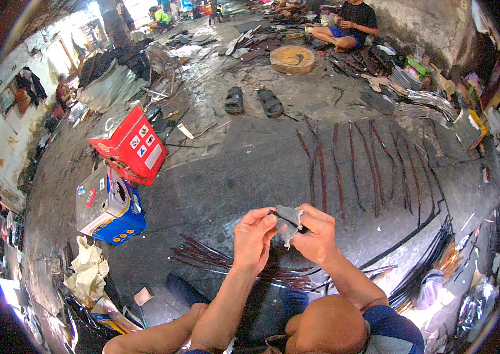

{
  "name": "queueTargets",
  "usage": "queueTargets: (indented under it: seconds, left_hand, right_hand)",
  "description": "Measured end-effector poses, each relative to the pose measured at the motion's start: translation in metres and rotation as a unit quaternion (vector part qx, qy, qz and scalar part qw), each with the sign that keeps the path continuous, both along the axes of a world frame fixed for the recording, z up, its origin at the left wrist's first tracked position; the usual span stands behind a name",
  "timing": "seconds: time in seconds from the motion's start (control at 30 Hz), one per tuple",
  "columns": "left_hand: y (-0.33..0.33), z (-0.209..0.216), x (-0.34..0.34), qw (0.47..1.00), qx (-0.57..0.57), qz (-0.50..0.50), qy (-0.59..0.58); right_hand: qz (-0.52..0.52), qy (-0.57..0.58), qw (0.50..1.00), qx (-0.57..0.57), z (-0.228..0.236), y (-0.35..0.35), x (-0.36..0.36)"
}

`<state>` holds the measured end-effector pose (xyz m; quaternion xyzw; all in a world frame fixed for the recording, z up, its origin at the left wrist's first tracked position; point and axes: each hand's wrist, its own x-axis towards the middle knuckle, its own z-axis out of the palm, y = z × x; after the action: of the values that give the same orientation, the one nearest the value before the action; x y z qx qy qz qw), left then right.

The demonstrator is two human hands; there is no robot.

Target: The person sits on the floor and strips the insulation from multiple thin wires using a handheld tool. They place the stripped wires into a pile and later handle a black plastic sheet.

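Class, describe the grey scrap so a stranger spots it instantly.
Find the large dark mat. Above it, the left hand and right hand nearly meet. Between them is the grey scrap, pale and ragged, unlike the mat's slender dark strips.

Cloth scrap (288,231) and held strip (283,219) sitting between your left hand (253,241) and right hand (319,237). Strip bundle (211,252) lying nearer you, on mat (214,168), passing under your left forearm. Strip row (338,171) lying farther out on mat, rightward. Near can (111,206) standing left, far can (132,144) just beyond. Sandals (270,104) resting near mat's far edge, block (292,61) sitting behind, person (356,23) farther back, right.
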<state>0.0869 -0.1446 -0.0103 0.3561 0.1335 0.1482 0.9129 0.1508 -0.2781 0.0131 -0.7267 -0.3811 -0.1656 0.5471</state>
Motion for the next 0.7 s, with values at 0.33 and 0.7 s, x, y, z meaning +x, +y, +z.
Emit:
queueTargets:
  seconds: [0.33, 0.7]
  left_hand:
    - [0.019, 0.004, 0.000, 0.998, 0.003, -0.034, -0.043]
    - [0.073, -0.005, -0.010, 0.995, 0.013, 0.095, -0.042]
  right_hand:
    - [0.033, -0.018, 0.999, 0.003, 0.010, 0.001, -0.002]
    - [0.066, -0.039, 0.992, -0.096, -0.013, -0.017, -0.011]
